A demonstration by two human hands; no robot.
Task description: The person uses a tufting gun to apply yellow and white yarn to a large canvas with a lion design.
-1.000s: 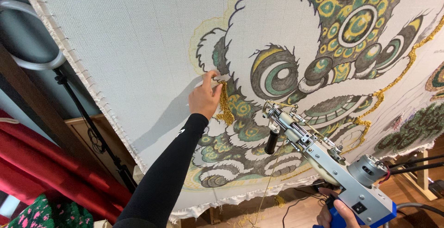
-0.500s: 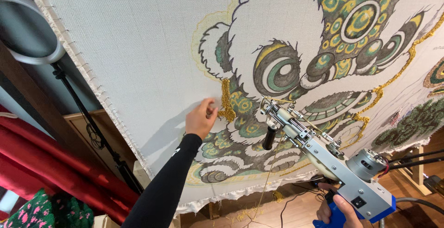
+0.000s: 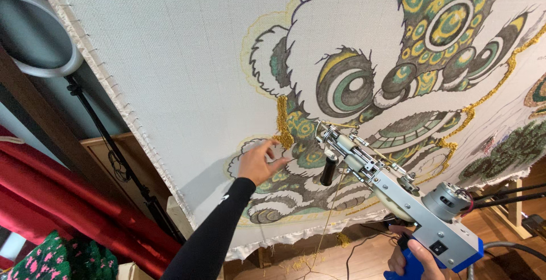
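a second ago our left hand sat higher on the cloth, fingertips at the top of the gold strip; now it has slid down and to the left, and it lies below the strip's lower end, fingers spread and flat against the weave, pinching nothing. the gun has moved little: its needle end sits just right of the strip, near the drawn beast's cheek, close to the cloth, though we cannot tell if the tip touches it. we judge that the hand has left off feeling the tufted line and now braces or smooths the cloth beside the spot where the gun points, so the gold outline looks set to go on from there. our right hand is wrapped about the blue grip at the lower edge of the view, fingers closed on it, but the frame cuts off most of the hand and we cannot see the trigger finger. a thin yellow yarn hangs from the gun toward the floor, where loose bits lie; its source is out of sight. the beast drawing runs off the top and right edges. at left a ring light on its stand is partly cut off, and red fabric below it is too blurred to name.
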